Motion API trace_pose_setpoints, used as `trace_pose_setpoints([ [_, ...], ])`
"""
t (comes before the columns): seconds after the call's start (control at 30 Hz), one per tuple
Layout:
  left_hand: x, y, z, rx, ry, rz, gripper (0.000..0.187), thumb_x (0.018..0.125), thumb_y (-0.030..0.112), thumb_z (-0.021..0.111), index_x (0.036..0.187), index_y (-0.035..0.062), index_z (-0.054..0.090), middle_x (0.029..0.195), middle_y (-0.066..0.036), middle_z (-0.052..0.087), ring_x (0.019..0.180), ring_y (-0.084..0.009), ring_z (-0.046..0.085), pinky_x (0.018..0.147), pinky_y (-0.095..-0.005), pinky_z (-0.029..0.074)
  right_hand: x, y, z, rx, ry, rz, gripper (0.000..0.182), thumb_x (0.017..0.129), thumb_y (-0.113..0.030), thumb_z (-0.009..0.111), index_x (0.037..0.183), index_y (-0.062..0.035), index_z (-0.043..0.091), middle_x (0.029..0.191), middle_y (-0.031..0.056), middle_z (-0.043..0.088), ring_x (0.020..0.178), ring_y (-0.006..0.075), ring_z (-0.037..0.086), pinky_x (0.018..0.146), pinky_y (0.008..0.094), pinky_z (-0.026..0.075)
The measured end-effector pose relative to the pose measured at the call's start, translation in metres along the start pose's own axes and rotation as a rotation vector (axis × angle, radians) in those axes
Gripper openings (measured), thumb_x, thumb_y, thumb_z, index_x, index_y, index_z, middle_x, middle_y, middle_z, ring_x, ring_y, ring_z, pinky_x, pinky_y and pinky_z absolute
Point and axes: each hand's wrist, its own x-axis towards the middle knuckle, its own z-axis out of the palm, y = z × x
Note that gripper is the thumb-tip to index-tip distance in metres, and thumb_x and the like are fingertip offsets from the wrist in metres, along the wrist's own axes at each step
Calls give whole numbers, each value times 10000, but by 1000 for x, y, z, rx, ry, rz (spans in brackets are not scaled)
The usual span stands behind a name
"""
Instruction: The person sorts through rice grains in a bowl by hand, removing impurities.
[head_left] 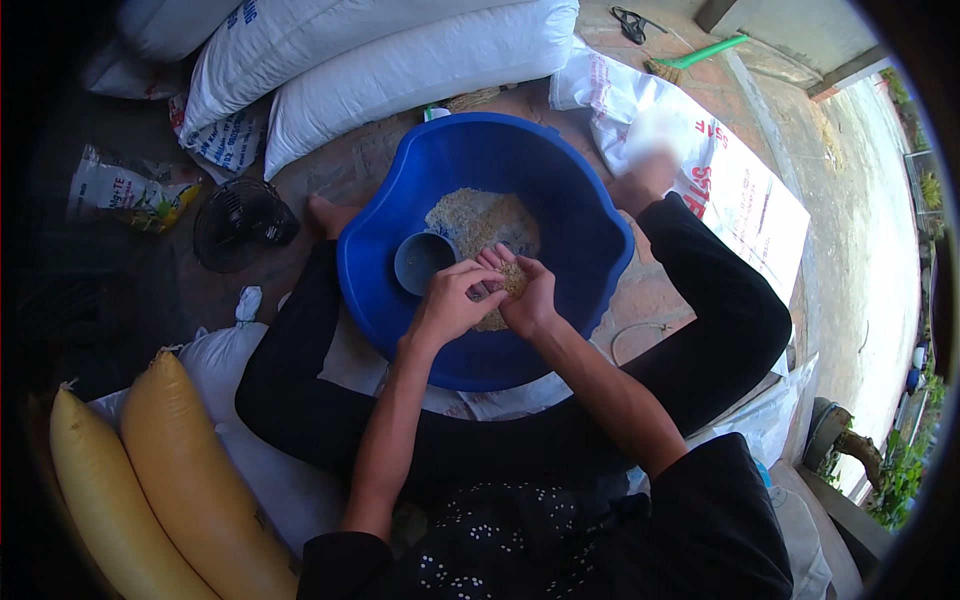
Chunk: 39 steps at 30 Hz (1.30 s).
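Note:
My right hand (pixel 530 300) is cupped palm up with a small heap of grain (pixel 513 280) in it. Over that palm, my left hand (pixel 452 302) has its fingers curled together at the grain's edge; whether they pinch anything is hidden. Both hands are above a large blue plastic tub (pixel 585 165) that stands between my bent legs. Loose pale grain (pixel 465 212) lies across the tub's bottom, partly covered by my hands. A grey-blue cup (pixel 420 262) sits inside the tub, just beyond my left hand.
Full white sacks (pixel 420 80) lie behind the tub. Two yellow sacks (pixel 190 470) rest at the lower left. A dark fan-like object (pixel 235 222) and a printed bag (pixel 135 190) are on the left. A flat white sack (pixel 745 200) and a green-handled broom (pixel 705 52) are on the right.

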Motion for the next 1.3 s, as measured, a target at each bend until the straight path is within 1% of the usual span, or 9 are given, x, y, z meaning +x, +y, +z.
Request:
trace_pose_setpoints([
  [0.03,0,3,2,-8,2,1,261,811,143,845,1036,32,772,945,-92,709,766,-187,689,690,-315,562,2,-1,-5,35,-37,24,468,1018,-239,273,1324,-1,536,1282,178,624,1211,306,588,1076,449,456],
  [0.13,0,6,8,42,-13,-40,252,791,120,857,1010,24,776,929,-109,711,773,-215,705,696,-332,574,19,1,-25,181,-773,95,446,1009,-247,281,1283,-16,545,1253,159,623,1145,288,590,1039,446,457],
  [0.23,1,3,16,71,-17,1,233,784,96,855,989,16,778,905,-122,714,769,-229,718,692,-339,576,12,-2,-26,162,-655,87,434,1006,-253,295,1270,-14,544,1221,155,630,1100,287,595,1013,431,462],
  [0.33,1,1,24,83,-13,36,221,786,89,850,978,6,778,888,-135,719,770,-239,728,694,-344,580,-15,-4,11,-188,68,-32,414,1015,-260,288,1267,-52,542,1250,149,614,1195,302,569,968,411,448],
  [0.63,4,7,20,-33,-24,-34,164,856,63,798,1005,-1,774,915,-138,743,817,-209,748,705,-319,594,-10,-7,6,-115,32,-42,442,1019,-250,320,1332,-7,516,1304,206,607,1284,330,551,1141,486,397],
  [0.73,4,1,21,-208,-12,-122,162,925,91,756,1050,-12,763,924,-120,749,817,-165,734,716,-302,596,-10,-6,11,-72,46,-39,446,1022,-255,320,1355,-30,515,1358,201,590,1314,321,544,1060,453,469],
  [0.83,5,-5,21,-664,-147,-348,237,981,140,711,1128,-45,732,971,-117,750,827,-147,717,743,-281,595,-17,-9,13,-160,6,5,456,1025,-258,321,1379,-40,507,1418,198,565,1348,312,529,1022,415,501],
  [0.93,5,-3,22,-784,-132,-404,268,1003,153,691,1156,-66,711,977,-101,738,861,-138,709,774,-264,589,-16,-7,15,-88,-31,18,465,1026,-262,322,1388,-33,503,1439,198,556,1364,302,520,1036,391,496],
  [1.3,-1,-11,3,-958,-131,-453,257,1015,160,671,1192,-26,688,1054,-76,719,929,-124,701,849,-260,589,-14,-2,22,-35,-35,9,494,1031,-257,298,1386,4,521,1428,218,561,1353,321,537,1148,435,441],
])
